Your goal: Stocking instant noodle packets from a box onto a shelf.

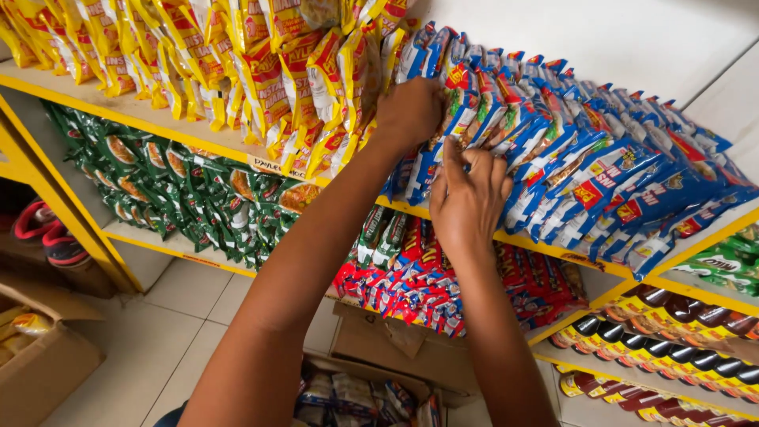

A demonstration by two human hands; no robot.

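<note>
both hands (466,198) press blue packets (585,166); yellow packets (292,71) beside

both hands on packets on the top shelf (553,251), left hand (409,111) behind right hand (468,199), stacked packets (585,158) to their right, hanging packets (269,71) to their left, cardboard box (39,356) on the floor far left

I have two hands up at the packets, my left hand (409,111) and my right hand (466,202). One brown cardboard box (43,360) sits on the floor at left, and one pair of red-and-grey shoes (49,235) behind it. The glossy blue plastic snack packets (585,170) overlap too tightly to count.
</note>
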